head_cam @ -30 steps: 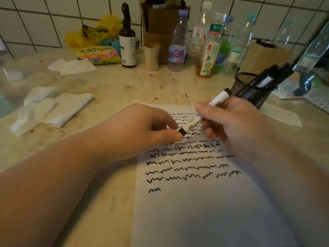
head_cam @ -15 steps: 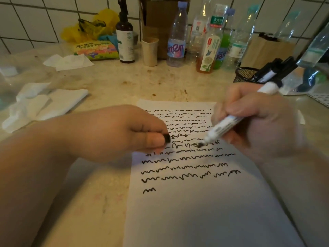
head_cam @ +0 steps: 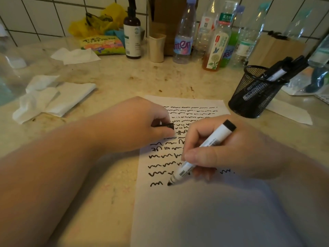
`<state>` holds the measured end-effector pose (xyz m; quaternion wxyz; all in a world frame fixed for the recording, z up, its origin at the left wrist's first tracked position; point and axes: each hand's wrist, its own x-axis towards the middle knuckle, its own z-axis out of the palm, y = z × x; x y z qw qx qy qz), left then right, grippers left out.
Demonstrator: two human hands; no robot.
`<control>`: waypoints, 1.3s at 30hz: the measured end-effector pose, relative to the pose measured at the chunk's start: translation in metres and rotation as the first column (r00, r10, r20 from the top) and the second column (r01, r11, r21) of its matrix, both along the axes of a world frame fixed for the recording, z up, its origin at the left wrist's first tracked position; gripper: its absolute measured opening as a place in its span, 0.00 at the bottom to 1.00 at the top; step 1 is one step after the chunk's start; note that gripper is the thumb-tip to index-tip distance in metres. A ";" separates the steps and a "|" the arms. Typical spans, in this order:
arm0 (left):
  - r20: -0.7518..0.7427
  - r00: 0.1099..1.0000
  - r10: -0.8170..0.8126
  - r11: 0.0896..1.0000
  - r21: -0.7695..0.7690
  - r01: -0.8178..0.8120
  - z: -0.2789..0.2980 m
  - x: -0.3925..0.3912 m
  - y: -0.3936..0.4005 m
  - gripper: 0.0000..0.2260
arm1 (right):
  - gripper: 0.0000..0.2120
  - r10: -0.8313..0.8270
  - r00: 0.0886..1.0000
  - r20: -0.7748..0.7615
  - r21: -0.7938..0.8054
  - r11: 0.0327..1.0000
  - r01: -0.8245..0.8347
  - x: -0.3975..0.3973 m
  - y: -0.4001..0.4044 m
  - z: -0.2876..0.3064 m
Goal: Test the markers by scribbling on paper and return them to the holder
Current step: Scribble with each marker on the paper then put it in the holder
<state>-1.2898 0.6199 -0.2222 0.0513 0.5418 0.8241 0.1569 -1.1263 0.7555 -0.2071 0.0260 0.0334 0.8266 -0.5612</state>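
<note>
Black tip of marker (head_cam: 201, 152) now down on paper (head_cam: 195, 211), just right of last squiggle — was lifted half second ago. Right hand (head_cam: 231, 154) grips barrel; left hand (head_cam: 135, 125) pinches cap (head_cam: 166, 125) — scribble starting, holder (head_cam: 252, 93) beyond right hand.

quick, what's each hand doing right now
Left hand: closed on the marker cap.
Right hand: closed on the marker, tip on the paper.

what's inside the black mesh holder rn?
The mesh holder holds several markers, black caps and white barrels leaning right over the rim. The exact count is unclear; their lower ends show only dimly through the mesh. The holder's bottom is hidden.
</note>
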 end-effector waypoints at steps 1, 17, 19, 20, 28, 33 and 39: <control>-0.004 1.000 0.002 1.000 0.000 -0.002 -0.001 0.000 0.000 0.15 | 0.06 0.001 1.000 0.008 -0.002 1.000 -0.001 0.000 -0.001 0.001; 0.019 1.000 0.013 1.000 0.006 -0.014 0.000 0.000 0.001 0.12 | 0.06 -0.027 1.000 -0.004 0.088 0.996 0.028 -0.001 0.001 0.000; 0.020 1.000 0.012 1.000 0.002 -0.012 0.000 0.000 0.001 0.13 | 0.06 -0.040 0.999 -0.010 0.086 0.995 0.041 -0.002 0.002 -0.001; 0.024 1.000 0.011 1.000 0.002 -0.011 0.000 0.000 0.001 0.13 | 0.06 -0.043 0.999 -0.010 0.086 0.995 0.043 -0.002 0.002 -0.001; 0.059 0.998 0.029 1.000 0.009 -0.030 0.002 0.001 -0.001 0.16 | 0.06 -0.023 0.999 -0.043 0.073 0.997 0.026 -0.001 0.011 -0.003; 0.082 0.997 0.011 0.999 0.040 -0.015 0.005 0.002 -0.003 0.13 | 0.07 -0.200 0.960 -0.198 -0.067 0.979 0.190 -0.005 0.019 -0.005; 0.087 0.996 0.013 0.999 0.042 -0.016 0.007 0.004 -0.002 0.12 | 0.09 -0.449 0.852 -0.271 -0.220 0.890 0.399 -0.011 0.030 -0.007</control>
